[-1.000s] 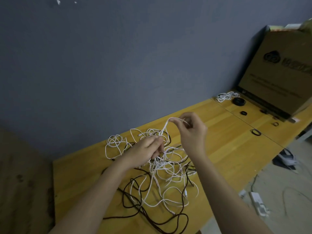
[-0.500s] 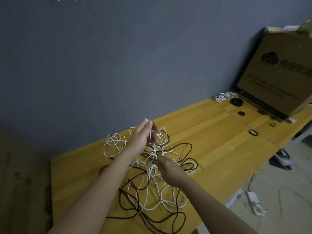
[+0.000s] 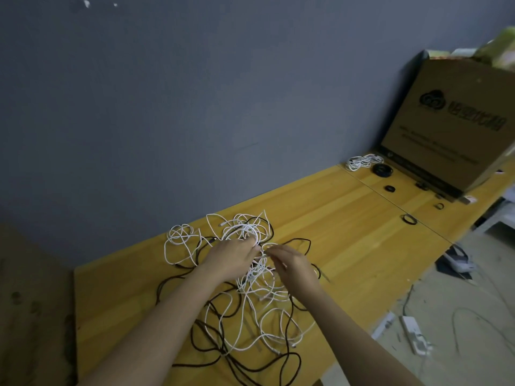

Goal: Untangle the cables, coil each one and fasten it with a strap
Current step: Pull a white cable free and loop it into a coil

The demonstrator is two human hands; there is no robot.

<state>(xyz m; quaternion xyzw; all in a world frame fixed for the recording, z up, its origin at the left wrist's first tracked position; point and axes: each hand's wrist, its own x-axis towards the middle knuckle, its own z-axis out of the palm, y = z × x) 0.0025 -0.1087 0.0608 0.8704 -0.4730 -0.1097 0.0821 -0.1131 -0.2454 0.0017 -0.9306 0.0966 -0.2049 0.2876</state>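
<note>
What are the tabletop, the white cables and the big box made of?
Yellow tabletop: looks like wood, smooth finish; plank seams and grain streaks show. Thin white cables: probably plastic-sheathed; smooth, limp loops. Large brown box: corrugated cardboard, matte, black print.

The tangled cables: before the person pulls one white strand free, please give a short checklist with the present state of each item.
1. Both hands at the knot: left hand and right hand meet there: ok.
2. White strand pinched: cannot tell.
3. Black cables apart from white: not ok.
4. Bare table to lay it on: ok.
5. Black strap rings present: ok.
</note>
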